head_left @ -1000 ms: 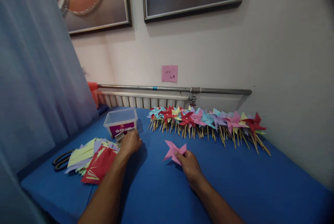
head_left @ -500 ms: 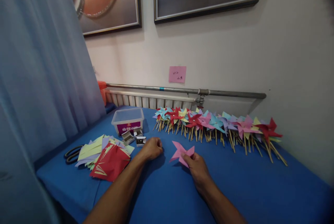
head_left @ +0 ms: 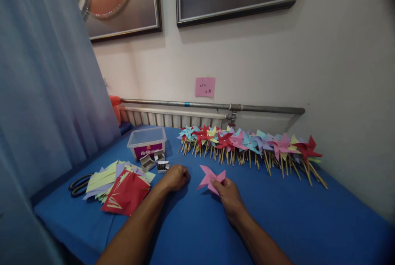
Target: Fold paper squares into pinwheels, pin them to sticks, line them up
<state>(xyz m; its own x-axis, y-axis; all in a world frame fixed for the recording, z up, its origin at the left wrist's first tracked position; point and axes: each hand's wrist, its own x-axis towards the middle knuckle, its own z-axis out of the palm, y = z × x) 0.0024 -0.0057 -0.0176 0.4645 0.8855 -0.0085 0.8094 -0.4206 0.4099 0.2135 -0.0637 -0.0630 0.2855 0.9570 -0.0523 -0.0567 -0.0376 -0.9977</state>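
My right hand [head_left: 228, 196] pinches a pink paper pinwheel [head_left: 207, 179] at its centre, thumb on top, a little above the blue cloth. To the left, my left hand [head_left: 176, 177] is closed with the fingers curled in, low over the cloth. Whatever may be between those fingers is hidden. Just beyond it is a small open box [head_left: 163, 167] with dark bits inside, probably pins. Two more little cardboard boxes [head_left: 147, 163] stand open beside it. Cut paper sheets [head_left: 126, 193] in red, yellow and purple lie in a pile left of my left forearm.
Finished pinwheels on sticks [head_left: 247, 143] lie in a long row along the wall. A clear plastic tub [head_left: 147, 146] stands behind the small boxes. Black-handled scissors [head_left: 80, 184] stick out by the paper pile. A blue curtain [head_left: 55, 75] hangs at left; a metal pipe [head_left: 265, 109] runs behind.
The view has shifted slightly, so everything sits a bit further left. My left hand has curled a little more; my right hand still holds the pink pinwheel.
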